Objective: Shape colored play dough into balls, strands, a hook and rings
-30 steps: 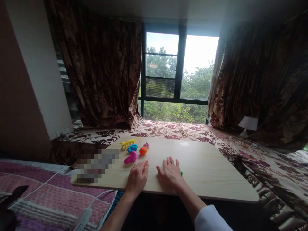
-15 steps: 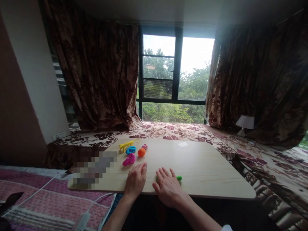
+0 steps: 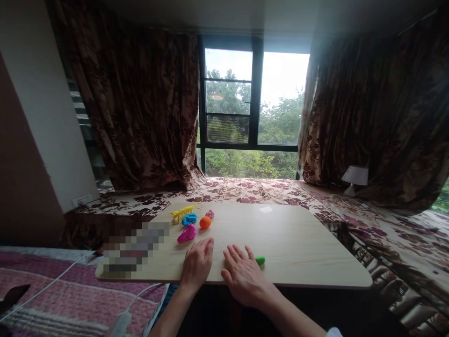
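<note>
Separately, our right hand lay flat and spread on one green roll, our left hand, its grip hidden, near five coloured pieces

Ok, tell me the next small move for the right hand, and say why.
I'd slide the right hand gently forward, pressing lightly, to roll the green clay roll across the table. The fingers lie flat and stretched out over it rather than gripping it, the roll lies crosswise under them with a rounded end beyond the little finger, and bare tabletop shows ahead.
</note>
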A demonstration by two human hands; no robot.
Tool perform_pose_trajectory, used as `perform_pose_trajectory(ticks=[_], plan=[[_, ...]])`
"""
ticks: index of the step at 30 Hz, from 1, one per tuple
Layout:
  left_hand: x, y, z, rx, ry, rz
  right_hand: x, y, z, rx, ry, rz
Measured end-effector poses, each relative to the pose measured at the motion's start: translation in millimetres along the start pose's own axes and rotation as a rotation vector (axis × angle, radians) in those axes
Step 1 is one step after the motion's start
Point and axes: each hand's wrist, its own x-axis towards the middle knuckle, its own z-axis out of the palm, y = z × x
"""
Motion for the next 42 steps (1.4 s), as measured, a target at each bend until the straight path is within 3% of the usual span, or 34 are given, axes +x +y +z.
perform_pose_trajectory(ticks=[4,10,13,15,20,23,29,32,35,38,42], plan=[[0,1,0.4,0.014,0.009,0.013,-4,-2,1,0.008,-0.028,0.006],[1,0,1.8,0.02,0.012,0.027,68,36,6,-0.001,-0.043,0.23],[1,0,1.5,0.024,0.002,0.025,80,44,5,0.003,-0.022,0.292],[1,0,1.2,0.024,0.001,0.018,68,37,6,-0.001,-0.008,0.261],[1,1,0.3,0.017,0.021,0.002,4,6,10,0.001,0.054,0.071],[0,2,0.0,0.012,0.031,0.002,-8,2,11,0.016,0.047,0.035],[2,-4,2.5,-0.001,0.026,0.036,58,39,8,0.085,-0.037,0.232],[8,-3,7.8,-0.028,0.009,0.074,87,57,2,0.134,-0.084,0.244],[15,10,16.7,-0.05,-0.033,0.146,98,73,-8,0.165,-0.096,0.246],[19,30,22.8,-0.046,-0.117,0.212,83,84,-19,0.136,-0.065,0.288],[9,50,13.0,0.003,-0.186,0.255,25,82,-26,0.068,-0.065,0.275]])
